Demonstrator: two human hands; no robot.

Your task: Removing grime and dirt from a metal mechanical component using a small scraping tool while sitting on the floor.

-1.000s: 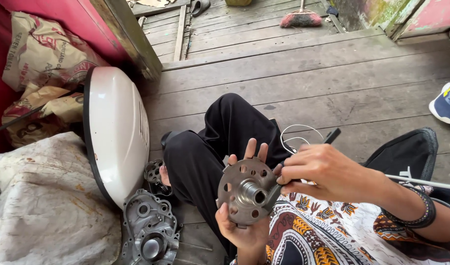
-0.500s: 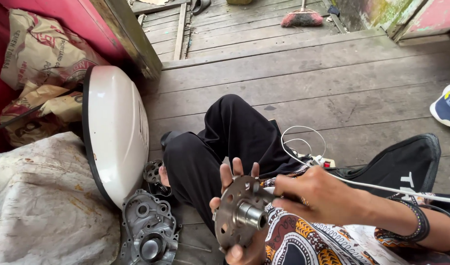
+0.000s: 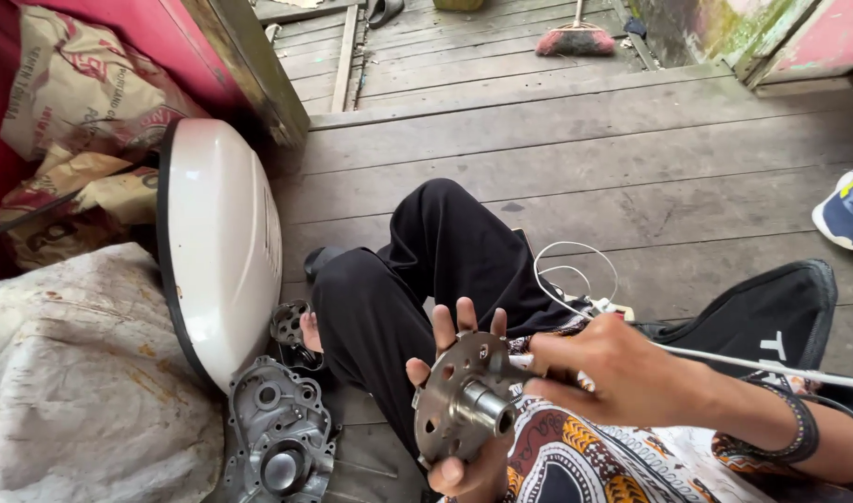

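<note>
I sit cross-legged on a plank floor in black trousers. My left hand (image 3: 459, 466) holds a round metal flange (image 3: 445, 396) with a centre hub and several holes, its fingers spread behind the disc. My right hand (image 3: 613, 368) closes around a small tool (image 3: 518, 370) whose tip touches the upper right of the flange. A thin white rod (image 3: 771, 366) runs from that hand to the right edge of view.
A white curved engine cover (image 3: 217, 247) stands at my left, with a grey cast metal casing (image 3: 277, 433) and a small gear part (image 3: 290, 323) below it. Sacks (image 3: 82, 112) and a grey cloth (image 3: 82, 373) lie left. White wire (image 3: 575, 275), broom (image 3: 575, 39), someone's blue shoe (image 3: 846, 210).
The flange has sunk lower and tilted so its hub faces right. My right hand has moved down and closer over it with the tool.
</note>
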